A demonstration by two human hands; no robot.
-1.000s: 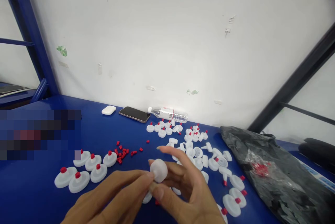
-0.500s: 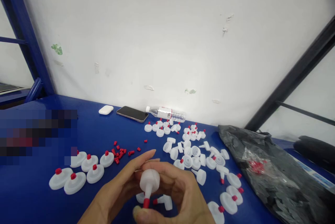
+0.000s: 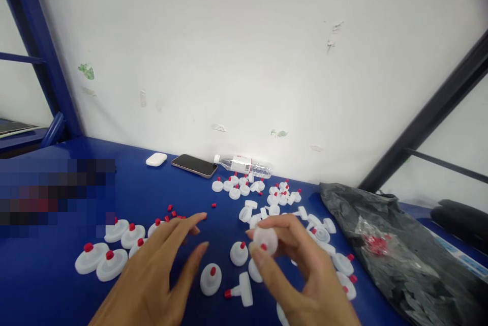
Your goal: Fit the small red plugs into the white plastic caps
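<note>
My right hand [image 3: 305, 275] pinches a white round cap with a red tip [image 3: 266, 241] between thumb and fingers, above the blue table. On the left, my left hand [image 3: 163, 265] holds nothing, its thumb and fingers apart. Between the hands lie a capped white piece [image 3: 211, 279], another one [image 3: 239, 253] behind it, and a third on its side [image 3: 244, 289]. Small loose red tips [image 3: 174, 213] lie just beyond my left fingers, partly hidden. More white pieces with red tips [image 3: 112, 265] rest left of my left hand.
Many white pieces [image 3: 248, 211], some with red tips, spread across the middle and right. Along the wall lie a white case [image 3: 156, 159], a phone [image 3: 194, 165] and a plastic bottle [image 3: 244, 165]. A dark plastic bag [image 3: 404, 255] covers the right side. The far left is pixelated.
The hands have separated. My left hand has moved left and opened; my right hand has moved right with the white piece, uncovering pieces on the table between them.
</note>
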